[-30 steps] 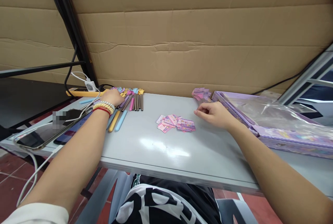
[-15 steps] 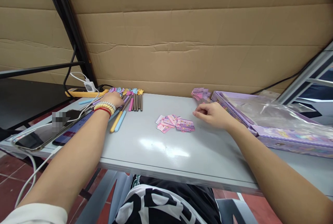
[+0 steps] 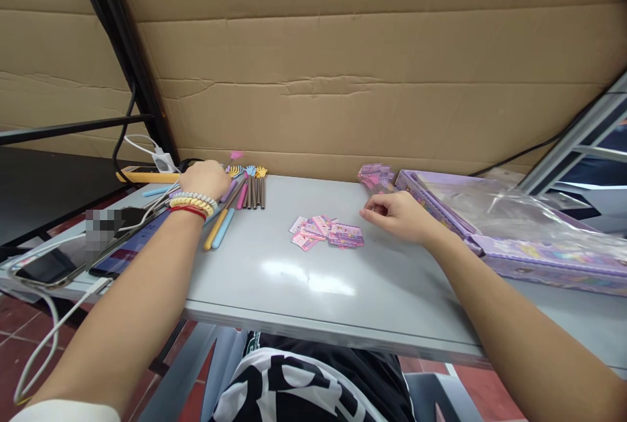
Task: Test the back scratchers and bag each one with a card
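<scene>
Among a row of small claw-headed back scratchers [image 3: 252, 190] at the table's back left, my left hand [image 3: 204, 180] is closed, fingers mostly hidden behind its back. A pink claw head [image 3: 236, 155] pokes up just beyond it, seemingly on a back scratcher in that hand. Below lie a yellow handle [image 3: 216, 231] and a light blue handle [image 3: 224, 228]. My right hand [image 3: 396, 214] rests on the table, fingers loosely curled, with nothing visible in them. It is just right of a loose pile of pink printed cards [image 3: 323, 231] and in front of a clear packet with pink contents [image 3: 376, 177].
A purple box [image 3: 543, 259] with clear plastic film takes up the right side. Phones [image 3: 51, 265] and white cables lie at the left edge, near a yellow device [image 3: 147, 175] and a white plug [image 3: 164, 161]. A cardboard wall [image 3: 343, 82] closes the back.
My left hand has shifted slightly left and up, and the pink claw head now rises above the row. The right hand stays put. The whole view has drifted a little.
</scene>
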Demonstrator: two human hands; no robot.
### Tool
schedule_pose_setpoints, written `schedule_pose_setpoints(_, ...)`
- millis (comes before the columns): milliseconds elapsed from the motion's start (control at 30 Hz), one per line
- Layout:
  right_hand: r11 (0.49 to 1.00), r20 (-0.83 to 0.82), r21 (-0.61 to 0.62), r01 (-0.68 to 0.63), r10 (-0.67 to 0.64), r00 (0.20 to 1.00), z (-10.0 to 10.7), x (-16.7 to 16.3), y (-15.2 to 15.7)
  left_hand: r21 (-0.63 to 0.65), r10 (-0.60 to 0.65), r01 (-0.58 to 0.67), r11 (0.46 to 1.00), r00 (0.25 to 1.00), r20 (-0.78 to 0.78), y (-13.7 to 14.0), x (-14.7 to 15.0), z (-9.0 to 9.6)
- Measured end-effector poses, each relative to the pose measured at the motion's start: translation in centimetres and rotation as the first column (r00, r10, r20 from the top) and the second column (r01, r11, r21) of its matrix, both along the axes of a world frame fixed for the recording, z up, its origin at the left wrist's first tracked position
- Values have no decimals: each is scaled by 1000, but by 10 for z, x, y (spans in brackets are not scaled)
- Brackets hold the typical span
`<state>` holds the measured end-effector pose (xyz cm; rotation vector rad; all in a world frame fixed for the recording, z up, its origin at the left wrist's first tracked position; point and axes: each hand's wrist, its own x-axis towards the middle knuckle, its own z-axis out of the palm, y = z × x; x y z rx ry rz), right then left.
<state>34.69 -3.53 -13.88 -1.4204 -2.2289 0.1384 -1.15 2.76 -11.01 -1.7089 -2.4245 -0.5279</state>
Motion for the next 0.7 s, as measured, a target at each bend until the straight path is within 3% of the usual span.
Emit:
schedule_pose_setpoints(100,1000,14,15,-3,3,1000,1,-1,0,89,-23,23,996,1000,2,-10,16,5)
schedule_pose_setpoints(200,1000,5,15,-17,17,1000,0,-5,-1,211,-289,279,937,957,22,-19,40,1)
schedule_pose_setpoints(267,999,-70,-30,-37,34,997,-2,-10,-3,301,-511,484,822,859,16,-29,58,-6)
schedule_pose_setpoints(367,972,-318,-156,-175,119,941,-6,-23,-7,310,-793,768,561,605,-65,-46,85,-18)
schedule_pose_setpoints(467,877,-526,-241,-416,242,815,-11,-35,-11,253,-930,912,322,355,-94,-59,104,-29)
schedule_pose_setpoints(533,831,-609,-269,-487,245,755,-12,-40,-13,211,-965,952,222,245,-92,-63,109,-34)
schedule_pose_setpoints(600,833,-681,-271,-482,188,708,-13,-41,-12,189,-970,959,213,230,-75,-61,111,-37)
schedule_pose_setpoints(700,891,-756,-226,-395,95,648,-12,-37,-8,168,-951,943,288,303,-67,-54,109,-41)
